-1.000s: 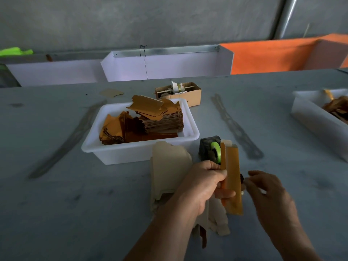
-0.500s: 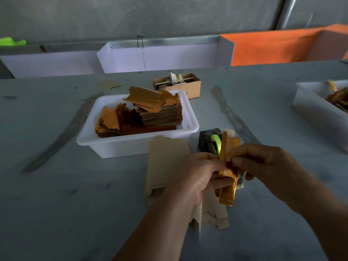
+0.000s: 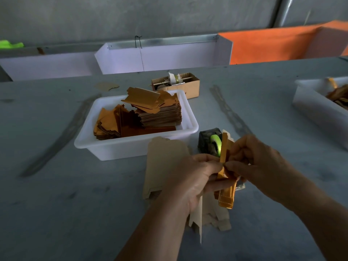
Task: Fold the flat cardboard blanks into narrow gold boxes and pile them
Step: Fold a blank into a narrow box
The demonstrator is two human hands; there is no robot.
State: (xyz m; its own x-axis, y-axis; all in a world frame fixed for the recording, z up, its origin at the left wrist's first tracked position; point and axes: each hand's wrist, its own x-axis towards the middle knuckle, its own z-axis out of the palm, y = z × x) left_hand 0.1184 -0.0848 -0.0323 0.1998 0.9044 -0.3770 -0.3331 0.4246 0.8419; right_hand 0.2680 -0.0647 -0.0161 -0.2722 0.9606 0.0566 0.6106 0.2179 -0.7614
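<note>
A narrow gold box (image 3: 226, 193) stands upright between both hands above the table. My left hand (image 3: 190, 178) grips its lower middle from the left. My right hand (image 3: 252, 159) pinches its upper part from the right, fingers curled over the fold. Pale flat cardboard blanks (image 3: 165, 164) lie on the table under and left of my hands. A white tub (image 3: 105, 149) behind them holds a stack of gold blanks (image 3: 160, 113).
A dark tape dispenser with a green roll (image 3: 211, 142) sits just behind the box. A small brown carton (image 3: 188, 87) stands beyond the tub. Another white tub (image 3: 318, 110) is at the right edge. White and orange bins line the far table edge.
My right hand came in from the right and now pinches the box's upper part. The box has turned and is more folded in than before.
</note>
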